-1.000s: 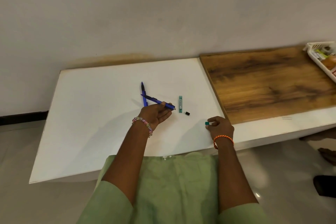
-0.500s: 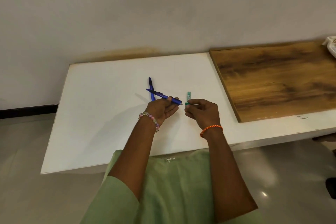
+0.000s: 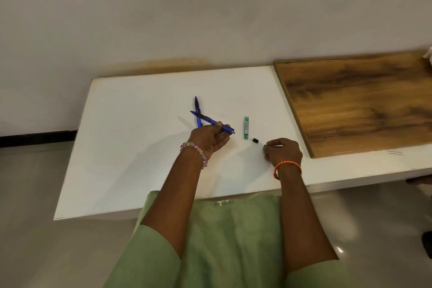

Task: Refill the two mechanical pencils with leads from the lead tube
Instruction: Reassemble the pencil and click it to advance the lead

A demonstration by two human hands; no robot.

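Wall [image 3: 210, 11]: pale, plain, behind the table; brownish stain along the join above the white top.
Floor [image 3: 28, 206]: glossy grey tile, seen left of and under the table.
White tabletop [image 3: 131, 147]: long, slanting across the view, bearing all the task's things.
Wooden board [image 3: 355, 100]: dark-grained, lying on the right part of the tabletop, well apart from the pencils.
Green garment [image 3: 229, 236]: covering lap and both upper arms at the bottom edge.
Left hand [image 3: 209, 139]: palm turned up, thumb and curled fingers gripping the raised pencil near its rear half; beaded bracelet [image 3: 195, 153] on the wrist.
Right hand [image 3: 282, 151]: resting on the tabletop right of the black cap, fingers curled inward, pinching something small and greenish at the fingertips; too small to name. Orange cord [image 3: 287, 166] round the wrist.
Held mechanical pencil [image 3: 214, 122]: blue, lifted, running from upper left to lower right, pale end pointing toward the lead tube, crossing over the other pencil.
Second mechanical pencil [image 3: 197, 110]: blue, lying flat on the tabletop, roughly pointing away from the person, lower end hidden behind the left hand.
Lead tube [image 3: 246, 127]: green, slim, lying flat between the two hands, just right of the held pencil's end, not touching it.
Black cap [image 3: 255, 140]: tiny, on the tabletop just below and right of the lead tube, near the right fingertips.
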